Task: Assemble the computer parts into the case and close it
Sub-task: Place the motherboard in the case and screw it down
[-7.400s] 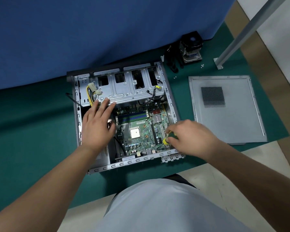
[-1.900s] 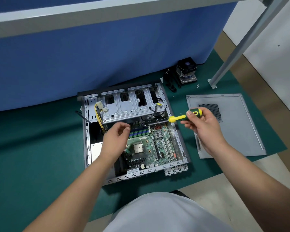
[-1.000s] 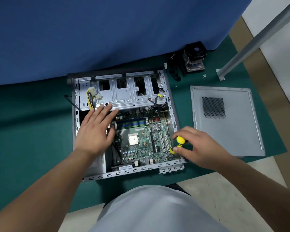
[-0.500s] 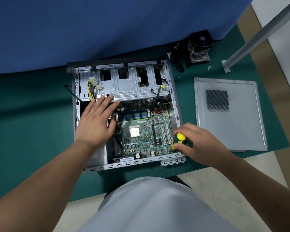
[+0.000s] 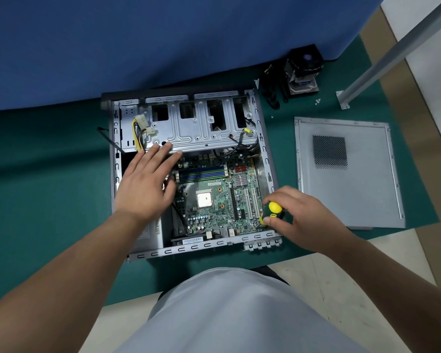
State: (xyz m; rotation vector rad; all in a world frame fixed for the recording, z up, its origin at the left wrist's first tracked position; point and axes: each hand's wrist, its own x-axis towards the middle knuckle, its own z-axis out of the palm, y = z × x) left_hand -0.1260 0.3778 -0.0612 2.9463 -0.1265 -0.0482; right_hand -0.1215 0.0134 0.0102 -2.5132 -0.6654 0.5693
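Note:
An open grey computer case (image 5: 265, 154) lies flat on a green mat. A green motherboard (image 5: 214, 200) sits inside it, with a silver drive cage (image 5: 201, 131) at the far end. My left hand (image 5: 148, 184) lies flat with straight fingers on the case's left part, its fingertips touching the cage's near edge. My right hand (image 5: 298, 220) grips a yellow-and-black screwdriver (image 5: 271, 211), held upright at the motherboard's near right corner. The tip is hidden. The grey side panel (image 5: 346, 174) lies to the right of the case.
A black CPU cooler with fan (image 5: 303, 70) and black cables (image 5: 271, 95) sit behind the case at the right. A few small screws (image 5: 317, 101) lie near a metal post foot (image 5: 343, 100). A blue partition (image 5: 163, 42) backs the mat.
About two seconds ago my right hand held the screwdriver up over the case's right edge; it has since come down to the motherboard's near right corner. My left hand went flat against the drive cage.

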